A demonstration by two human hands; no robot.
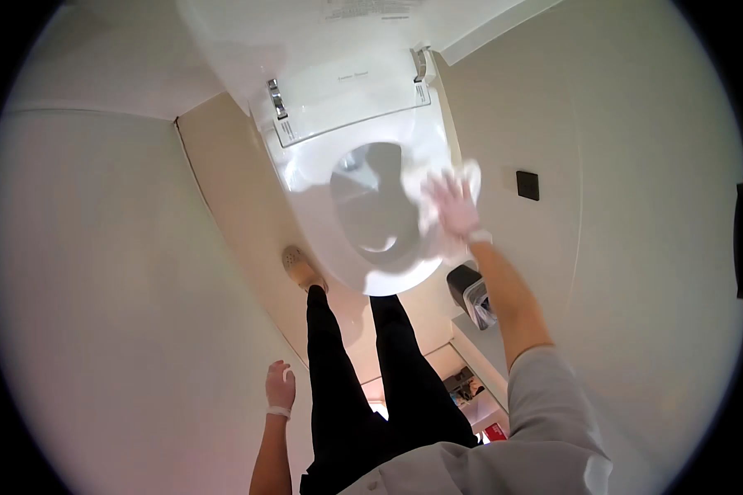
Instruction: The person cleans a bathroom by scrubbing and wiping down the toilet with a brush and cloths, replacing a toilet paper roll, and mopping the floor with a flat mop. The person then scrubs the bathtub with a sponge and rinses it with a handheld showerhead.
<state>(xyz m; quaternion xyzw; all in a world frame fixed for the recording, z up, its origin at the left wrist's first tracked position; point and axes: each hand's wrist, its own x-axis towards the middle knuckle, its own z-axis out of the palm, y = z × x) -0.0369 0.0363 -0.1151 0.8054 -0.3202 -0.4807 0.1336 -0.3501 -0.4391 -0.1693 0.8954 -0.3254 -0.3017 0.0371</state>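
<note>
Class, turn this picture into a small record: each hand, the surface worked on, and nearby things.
Right hand: fingers spread over white cloth or paper, blurred
Left hand: low, left of the legs, nothing visible in it
Surface: white toilet seat, right side under the cloth or paper
Floor: dark bin with a liner, right of the toilet
Wall: dark square plate

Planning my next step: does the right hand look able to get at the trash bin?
Probably yes: the trash bin stands beside the toilet, below the right forearm, with no visible barrier; the right hand is over a white cloth or tissue.
</note>
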